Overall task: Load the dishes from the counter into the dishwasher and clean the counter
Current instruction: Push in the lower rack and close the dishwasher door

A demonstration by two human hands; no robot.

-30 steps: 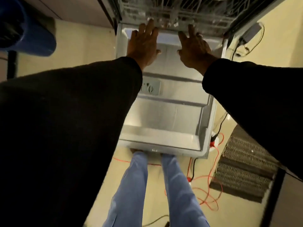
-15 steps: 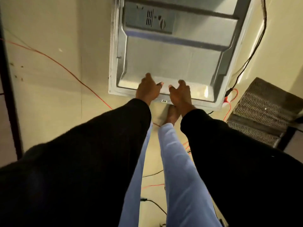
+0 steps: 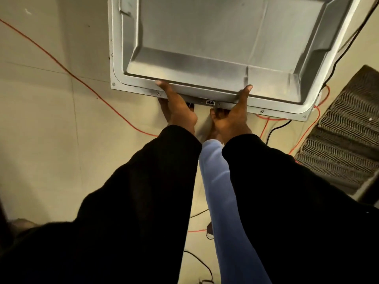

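The open dishwasher door (image 3: 215,44) fills the top of the head view, its grey metal inner face turned up. My left hand (image 3: 176,105) grips the door's near edge left of the latch, thumb on top of the rim and fingers under it. My right hand (image 3: 235,111) grips the same edge right of the latch (image 3: 210,102), thumb on the rim. Black sleeves cover both arms. No dishes or racks show.
Beige floor lies around the door. An orange cable (image 3: 82,80) crosses the floor at left, and more orange and black cables (image 3: 274,128) lie at right. A dark ribbed mat (image 3: 344,132) sits at the right. My legs in blue trousers (image 3: 225,191) stand below the door edge.
My hands left the rack at the door's far end, came to the near edge and now grip it wider apart. The view has tilted down and closer to the door.
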